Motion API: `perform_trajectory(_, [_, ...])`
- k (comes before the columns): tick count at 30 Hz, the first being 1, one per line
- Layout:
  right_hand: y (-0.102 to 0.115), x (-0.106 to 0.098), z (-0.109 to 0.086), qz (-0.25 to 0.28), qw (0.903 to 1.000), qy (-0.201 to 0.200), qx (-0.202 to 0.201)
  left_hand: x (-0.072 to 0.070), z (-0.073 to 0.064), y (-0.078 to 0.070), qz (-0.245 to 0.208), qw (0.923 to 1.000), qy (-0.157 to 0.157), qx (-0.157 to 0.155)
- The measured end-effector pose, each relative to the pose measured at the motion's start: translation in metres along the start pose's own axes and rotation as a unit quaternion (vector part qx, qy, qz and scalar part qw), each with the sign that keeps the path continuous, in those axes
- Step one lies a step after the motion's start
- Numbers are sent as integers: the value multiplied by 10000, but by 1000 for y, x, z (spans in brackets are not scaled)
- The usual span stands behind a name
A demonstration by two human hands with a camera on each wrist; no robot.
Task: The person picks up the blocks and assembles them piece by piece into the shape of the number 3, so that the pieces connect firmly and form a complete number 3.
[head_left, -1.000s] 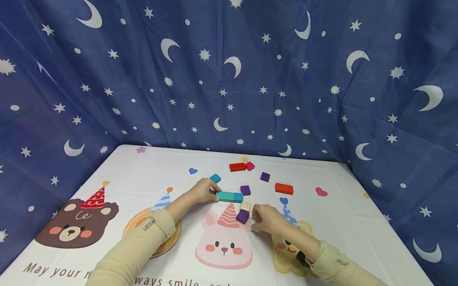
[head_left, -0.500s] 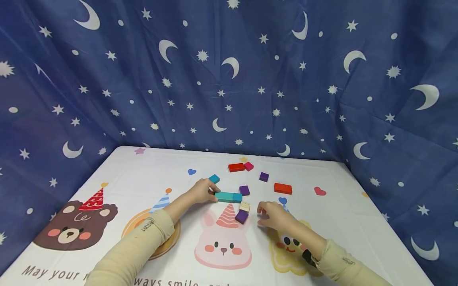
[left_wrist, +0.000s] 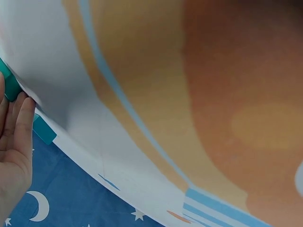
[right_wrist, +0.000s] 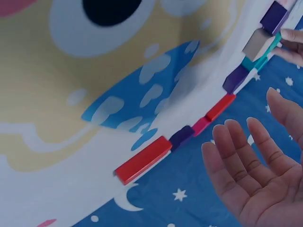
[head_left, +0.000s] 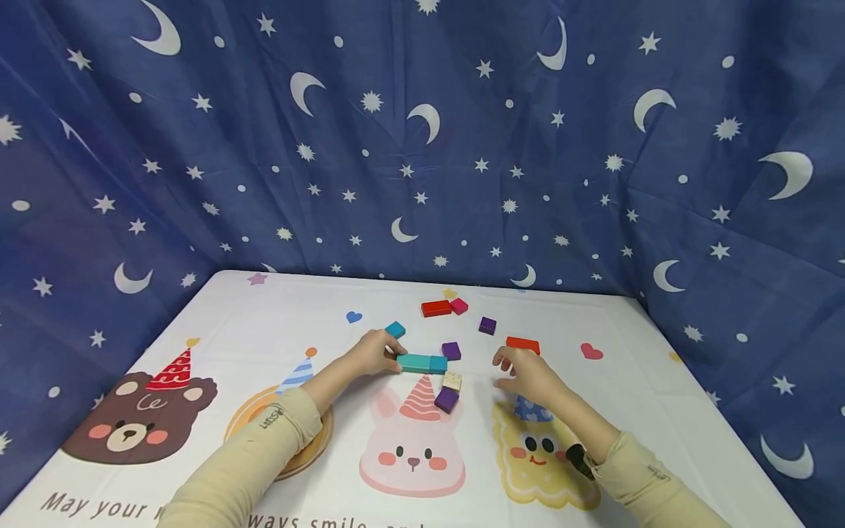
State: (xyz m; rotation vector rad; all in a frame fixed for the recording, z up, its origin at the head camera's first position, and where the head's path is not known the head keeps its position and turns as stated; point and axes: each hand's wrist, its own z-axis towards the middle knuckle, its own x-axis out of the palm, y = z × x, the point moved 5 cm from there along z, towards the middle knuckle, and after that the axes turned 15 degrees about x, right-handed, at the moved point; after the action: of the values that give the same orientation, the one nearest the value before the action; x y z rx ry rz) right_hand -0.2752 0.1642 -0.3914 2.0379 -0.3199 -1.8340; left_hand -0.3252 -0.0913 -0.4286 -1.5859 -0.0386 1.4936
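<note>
While your left hand (head_left: 374,353) pinches the teal block (head_left: 414,364) | your right hand (head_left: 531,375) hangs half open, holding nothing | red block (head_left: 523,342) just beyond.

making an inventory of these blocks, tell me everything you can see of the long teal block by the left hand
The long teal block is a plain, straight-edged bar, possibly painted wood. It lies flat on the white printed tablecloth, lengthwise left to right in the head view, just beyond the printed rabbit's striped hat. Its right end meets a shorter blue block; the left hand pinches its left end, partly hiding it.
</note>
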Motion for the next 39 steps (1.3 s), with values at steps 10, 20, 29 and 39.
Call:
perform_trajectory(10, [-12, -5, 6, -23, 9997, -244, 43, 2, 0, 2, 62, 10000, -15, -18])
perform_trajectory(20, [-23, -7, 16, -74, 9989, -448, 155, 1, 0, 0, 68, 10000, -2, -58])
perform_trajectory(29, [-35, -11, 24, -77, 9978, -595, 269, 2, 0, -1, -31, 10000, 25, -64])
perform_trajectory(39, [-44, -13, 35, -183, 9963, -747, 373, 2, 0, 1, -1, 10000, 78, -4])
